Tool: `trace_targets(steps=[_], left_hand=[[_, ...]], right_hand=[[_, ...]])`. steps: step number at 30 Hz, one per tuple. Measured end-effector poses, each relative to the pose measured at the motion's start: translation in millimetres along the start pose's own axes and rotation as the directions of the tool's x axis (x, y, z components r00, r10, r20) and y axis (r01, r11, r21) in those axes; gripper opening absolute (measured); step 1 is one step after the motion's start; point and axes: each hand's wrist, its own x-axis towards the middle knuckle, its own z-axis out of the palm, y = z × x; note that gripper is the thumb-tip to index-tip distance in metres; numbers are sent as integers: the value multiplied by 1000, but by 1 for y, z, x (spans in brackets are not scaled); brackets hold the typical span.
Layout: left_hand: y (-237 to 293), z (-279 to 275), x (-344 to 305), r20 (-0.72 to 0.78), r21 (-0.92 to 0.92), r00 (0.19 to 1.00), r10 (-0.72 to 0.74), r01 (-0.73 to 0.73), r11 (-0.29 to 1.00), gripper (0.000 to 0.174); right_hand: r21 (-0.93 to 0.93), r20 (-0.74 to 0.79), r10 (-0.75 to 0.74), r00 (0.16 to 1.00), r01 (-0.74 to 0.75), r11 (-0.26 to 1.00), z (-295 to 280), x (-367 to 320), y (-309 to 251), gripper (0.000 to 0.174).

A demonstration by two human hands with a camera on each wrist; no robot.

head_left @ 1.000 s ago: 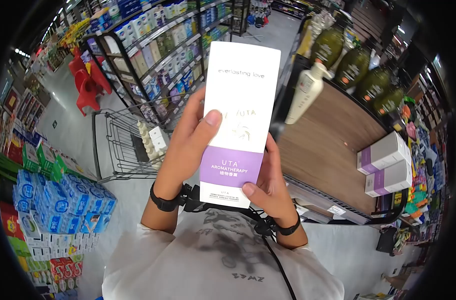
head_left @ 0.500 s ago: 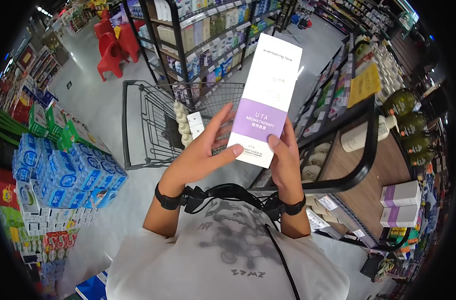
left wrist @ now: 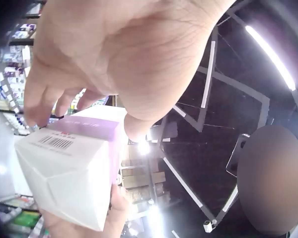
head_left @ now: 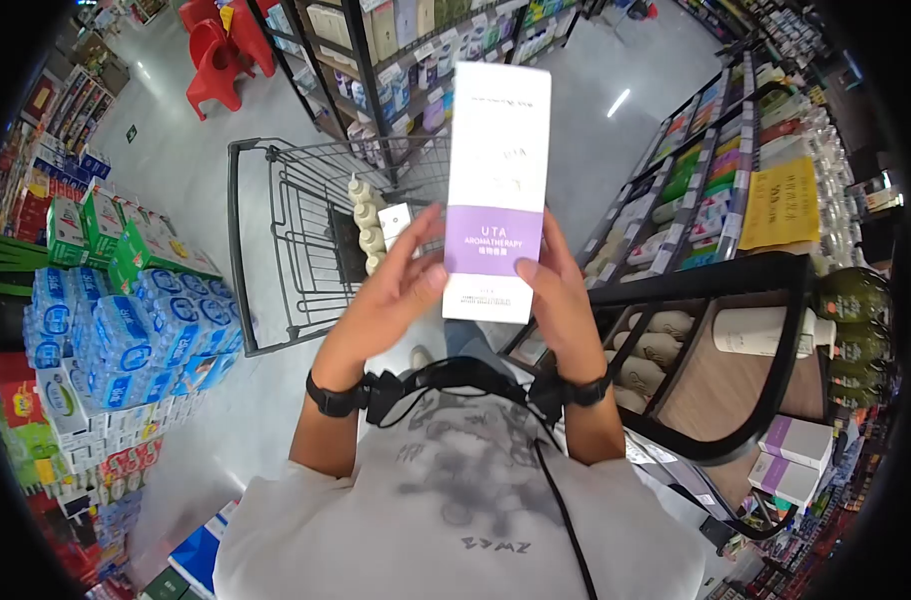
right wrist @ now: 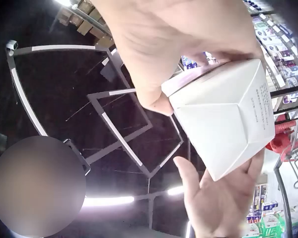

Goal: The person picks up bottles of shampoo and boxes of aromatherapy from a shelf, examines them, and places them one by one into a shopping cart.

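A tall white box (head_left: 498,150) with a purple band stands nearly upright before the chest in the head view. My right hand (head_left: 568,315) grips its lower right side, thumb on the front and fingers partly hidden behind. At the lower left edge is my left hand (head_left: 381,310), fingers spread loosely and thumb tip beside the box. The left wrist view shows the box's barcode end (left wrist: 64,163) below my left hand (left wrist: 124,64). In the right wrist view, my right hand (right wrist: 188,39) holds the box (right wrist: 223,124), and my left palm (right wrist: 221,203) faces it with the thumb apart.
A wire shopping cart (head_left: 301,240) holding pale bottles (head_left: 366,225) is ahead on the left. Blue wrapped packs (head_left: 141,330) are stacked at left. On the right, a black-railed shelf (head_left: 721,375) bears a white pump bottle (head_left: 756,330) and white-purple boxes (head_left: 791,460).
My left thumb has moved off the box's front to its edge. Since half a second ago, the box has straightened from its rightward lean and shifted left. The shelf's black rail shows nearer.
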Motion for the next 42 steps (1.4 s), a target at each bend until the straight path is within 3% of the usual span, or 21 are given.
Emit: trace_targets(steps=[1,2,5,9,11,17,19,21,24,28,31,34,37,38,40,41,42], left_hand=[[3,-4,11,-34,19,999,-42,42,999,77],[6,-10,26,-43,51,999,21,-19,999,80],[27,-26,78,-146,92,984,105,-93,991,82],[38,-49,137,-252,197,942,221,-174,965,78],[31,-64,154,-360,179,920,157,-96,979,79],[-9,-92,174,-427,136,904,-1,66,988,87],[-28,-94,182,-450,183,892,-40,136,974,82],[-50,-90,195,-495,185,865,-85,200,962,81],[-102,-90,206,-592,258,803,-65,265,929,86],[-166,-103,214,-637,352,769,-62,362,863,87],[-198,-120,225,-665,362,741,-89,424,830,90],[-219,-126,246,-744,321,654,-133,525,788,96],[-251,-133,256,-746,418,662,-65,543,728,97],[-251,-130,258,-688,511,725,-25,508,694,93],[-272,-140,258,-743,162,613,-267,553,817,85],[-280,-144,257,-733,-25,554,-394,557,830,81],[-285,-147,257,-711,-11,580,-396,554,832,73]], right_hand=[[10,45,3,999,-3,1000,-5,14,-2,87],[-19,67,5,998,-4,1000,-10,28,-6,92],[-88,196,-137,971,157,984,-27,84,-4,95],[-224,413,-77,907,183,957,-62,151,-8,102],[-246,503,26,864,115,962,-79,183,0,105],[-331,652,317,689,-117,936,-127,250,48,104],[-337,682,340,647,-135,932,-141,265,69,102],[-370,676,408,613,-196,908,-153,274,94,100],[-537,472,542,695,-261,802,-156,278,134,92],[-611,395,443,805,-130,781,-166,282,192,87],[-793,107,462,881,-205,574,-152,290,194,87],[-615,-114,452,885,-420,668,-148,299,248,88],[-158,-51,684,728,-682,714,-131,317,226,86],[-92,-55,689,722,-691,717,-127,320,230,83],[36,-62,696,715,-696,717,-121,332,237,78],[-80,-79,613,786,-618,782,-124,341,268,74],[-199,-81,521,850,-526,827,-131,354,321,70]])
